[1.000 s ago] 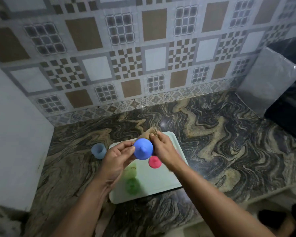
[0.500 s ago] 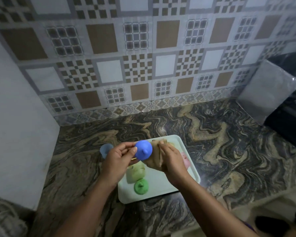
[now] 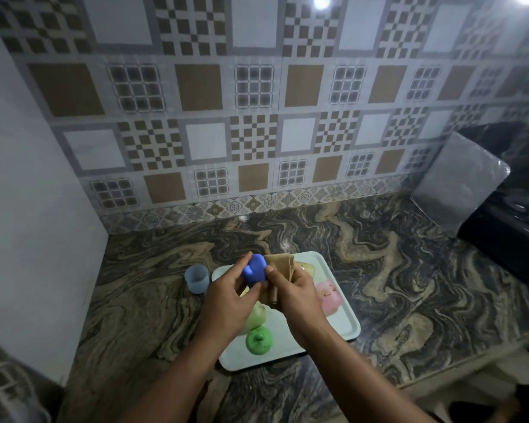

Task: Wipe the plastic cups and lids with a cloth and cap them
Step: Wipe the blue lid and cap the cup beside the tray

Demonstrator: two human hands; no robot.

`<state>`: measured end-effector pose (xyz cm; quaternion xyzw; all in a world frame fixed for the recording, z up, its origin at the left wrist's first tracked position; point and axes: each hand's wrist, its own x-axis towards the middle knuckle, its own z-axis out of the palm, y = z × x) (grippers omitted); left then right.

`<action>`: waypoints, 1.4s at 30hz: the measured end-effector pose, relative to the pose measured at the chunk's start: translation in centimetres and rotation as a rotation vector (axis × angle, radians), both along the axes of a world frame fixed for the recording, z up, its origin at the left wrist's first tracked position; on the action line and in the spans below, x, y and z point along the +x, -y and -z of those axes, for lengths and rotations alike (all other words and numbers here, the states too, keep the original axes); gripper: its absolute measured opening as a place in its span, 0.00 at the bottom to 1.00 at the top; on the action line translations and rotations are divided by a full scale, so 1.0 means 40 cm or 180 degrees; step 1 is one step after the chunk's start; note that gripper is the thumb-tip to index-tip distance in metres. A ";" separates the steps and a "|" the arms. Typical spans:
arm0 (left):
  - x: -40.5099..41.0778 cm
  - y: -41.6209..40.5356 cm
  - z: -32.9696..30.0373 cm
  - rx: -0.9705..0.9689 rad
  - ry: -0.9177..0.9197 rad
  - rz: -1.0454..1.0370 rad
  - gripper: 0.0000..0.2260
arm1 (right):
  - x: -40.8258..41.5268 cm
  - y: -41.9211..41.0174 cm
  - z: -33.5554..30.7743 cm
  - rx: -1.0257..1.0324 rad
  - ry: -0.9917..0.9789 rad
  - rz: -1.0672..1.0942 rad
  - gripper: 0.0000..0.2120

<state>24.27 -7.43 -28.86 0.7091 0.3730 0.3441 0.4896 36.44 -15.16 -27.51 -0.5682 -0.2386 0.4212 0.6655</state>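
Note:
My left hand pinches a blue lid above a pale tray. My right hand grips a brown cloth pressed against the lid's right side. A light blue cup stands on the counter just left of the tray. On the tray lie a green lid, a pale green cup partly hidden by my left hand, a pink cup and a yellowish item behind my right hand.
The marble counter meets a tiled wall at the back and a white wall on the left. A grey plastic-wrapped board leans at the right beside a dark stove. The counter's front edge runs lower right.
The camera view has tilted upward. The blue lid has turned in my left hand, and my right hand has brought the cloth against it.

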 end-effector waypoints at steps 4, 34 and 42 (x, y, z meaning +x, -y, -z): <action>-0.028 -0.019 -0.013 -0.1022 0.0675 -0.0061 0.17 | 0.021 -0.006 -0.016 -0.0130 -0.1191 0.0214 0.08; -0.097 -0.084 0.010 -0.0062 0.0317 -0.0041 0.25 | -0.121 -0.093 0.000 0.0357 0.0785 -0.0266 0.17; -0.147 -0.205 0.063 0.0105 -0.0443 -0.0406 0.31 | -0.051 -0.092 0.024 -0.0529 -0.1080 0.0540 0.07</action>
